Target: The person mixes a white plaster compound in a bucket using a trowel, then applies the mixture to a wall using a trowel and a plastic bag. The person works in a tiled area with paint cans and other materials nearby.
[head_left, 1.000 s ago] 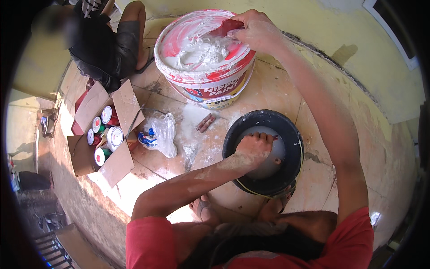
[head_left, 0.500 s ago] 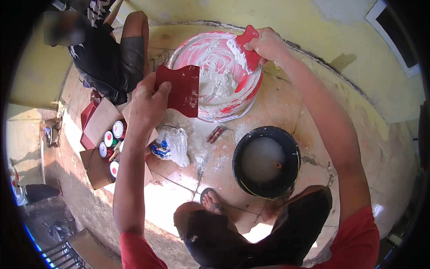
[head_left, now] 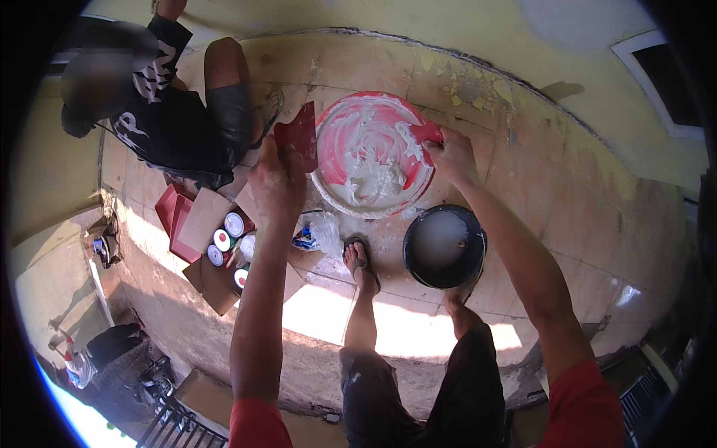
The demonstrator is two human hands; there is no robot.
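My left hand [head_left: 275, 179] grips a red flat scraper [head_left: 299, 131], held upright just left of the large paint bucket's top [head_left: 336, 196]. My right hand [head_left: 452, 157] holds a second red scraper [head_left: 429, 133], coated with white paste, at that top's right rim. A mound of white paste [head_left: 373, 178] sits on the red, smeared surface, with thinner swirls around it. Below and right of it, a black bucket [head_left: 411, 254] holds cloudy water with a small brownish piece in it.
An open cardboard box [head_left: 200, 224] of tins lies left, beside a plastic bag [head_left: 323, 235]. Another person [head_left: 187, 134] in dark clothes sits at upper left. A yellow wall [head_left: 523, 37] curves behind the tiled floor [head_left: 538, 216]; railings [head_left: 172, 422] are at lower left.
My left hand has lifted out of the black bucket, bringing a scraper up beside the paint bucket. My right hand stays at the rim with its scraper. The view has risen and widened.
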